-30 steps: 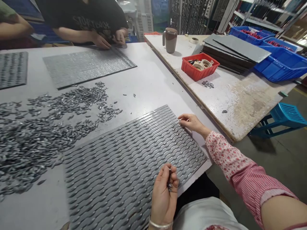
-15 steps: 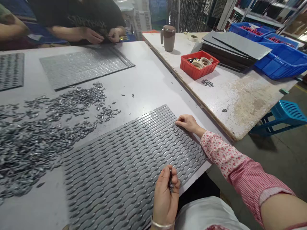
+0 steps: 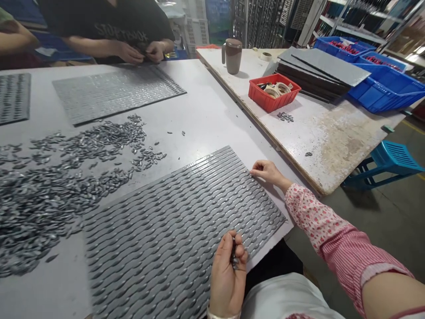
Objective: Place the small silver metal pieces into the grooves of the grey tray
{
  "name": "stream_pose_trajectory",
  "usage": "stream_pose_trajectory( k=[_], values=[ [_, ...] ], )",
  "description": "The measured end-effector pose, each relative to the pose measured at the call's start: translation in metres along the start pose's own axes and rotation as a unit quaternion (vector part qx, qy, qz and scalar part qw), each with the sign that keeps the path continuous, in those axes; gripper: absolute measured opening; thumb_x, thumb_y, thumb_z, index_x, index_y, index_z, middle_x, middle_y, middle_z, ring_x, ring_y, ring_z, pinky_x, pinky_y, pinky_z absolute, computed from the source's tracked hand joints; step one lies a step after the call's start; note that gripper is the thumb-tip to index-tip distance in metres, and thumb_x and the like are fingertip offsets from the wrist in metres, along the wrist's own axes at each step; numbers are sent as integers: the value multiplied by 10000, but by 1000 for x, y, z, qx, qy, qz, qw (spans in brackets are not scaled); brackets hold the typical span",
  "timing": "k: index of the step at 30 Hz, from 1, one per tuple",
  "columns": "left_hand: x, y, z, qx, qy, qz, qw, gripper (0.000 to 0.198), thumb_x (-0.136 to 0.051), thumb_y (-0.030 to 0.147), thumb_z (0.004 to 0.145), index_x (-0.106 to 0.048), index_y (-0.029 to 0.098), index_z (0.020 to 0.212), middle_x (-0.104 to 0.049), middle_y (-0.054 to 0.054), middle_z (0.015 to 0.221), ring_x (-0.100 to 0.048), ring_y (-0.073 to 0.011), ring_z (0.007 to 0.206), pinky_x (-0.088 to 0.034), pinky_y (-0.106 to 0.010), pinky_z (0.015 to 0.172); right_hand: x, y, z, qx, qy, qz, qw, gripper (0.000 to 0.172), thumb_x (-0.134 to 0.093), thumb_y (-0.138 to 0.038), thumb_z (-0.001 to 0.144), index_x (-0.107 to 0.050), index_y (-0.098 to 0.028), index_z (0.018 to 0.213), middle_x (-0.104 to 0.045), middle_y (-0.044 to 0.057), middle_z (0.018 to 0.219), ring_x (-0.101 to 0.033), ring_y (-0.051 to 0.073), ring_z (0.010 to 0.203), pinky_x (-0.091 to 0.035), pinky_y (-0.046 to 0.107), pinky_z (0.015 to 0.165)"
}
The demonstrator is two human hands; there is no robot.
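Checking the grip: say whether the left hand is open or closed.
Closed: the left hand curls its fingers around small dark pieces, which show at the fingertips.

White table (image 3: 206, 106), ridged grey boards (image 3: 182, 235), metallic pieces (image 3: 49, 199)

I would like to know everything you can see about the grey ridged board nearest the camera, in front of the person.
The grey ridged board is a flat rectangular sheet, covered in tight rows of wavy, lens-shaped ridges, with a glossy, plastic-like sheen. It lies at a slant on the pale table, beside a heap of small grey pieces. The right hand's fingertips touch its far edge. The left hand, pinching some pieces, is at its near edge; contact is unclear.
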State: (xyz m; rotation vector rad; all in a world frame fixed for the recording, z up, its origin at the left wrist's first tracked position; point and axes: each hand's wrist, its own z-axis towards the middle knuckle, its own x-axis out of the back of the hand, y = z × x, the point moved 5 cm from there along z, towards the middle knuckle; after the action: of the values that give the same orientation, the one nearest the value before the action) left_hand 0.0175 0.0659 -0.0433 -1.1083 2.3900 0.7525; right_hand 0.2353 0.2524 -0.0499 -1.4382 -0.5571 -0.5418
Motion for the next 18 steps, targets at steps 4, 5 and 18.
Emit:
stream_pose_trajectory(
  k=[4,5,18],
  values=[
    [-1,-2,1,2,-8,-3,1000,65,-556,147,834,-614,124,848,-580,-26,743,-499,-39,520,-474,-152,485,-1,-4,-6,20,-8,-76,997,131,-724,-257,719,-645,-164,674,-606,-1,664,-512,139,707,-359,233,635],
    [-2,-3,2,3,-11,-4,1000,63,-560,149,832,-614,124,852,-580,-25,743,-500,-38,521,-475,-151,488,-3,-5,-7,22,-10,-86,996,130,-727,-256,723,-646,-168,674,-605,0,661,-510,146,730,-358,236,645],
    [-5,0,-3,-20,38,6,999,81,-541,129,845,-620,122,862,-642,-42,803,-579,-46,577,-519,-144,524,-1,-18,-15,32,-1,-12,999,161,-688,-262,767,-612,-148,683,-575,-10,659,-504,125,671,-365,227,615]
  ],
)
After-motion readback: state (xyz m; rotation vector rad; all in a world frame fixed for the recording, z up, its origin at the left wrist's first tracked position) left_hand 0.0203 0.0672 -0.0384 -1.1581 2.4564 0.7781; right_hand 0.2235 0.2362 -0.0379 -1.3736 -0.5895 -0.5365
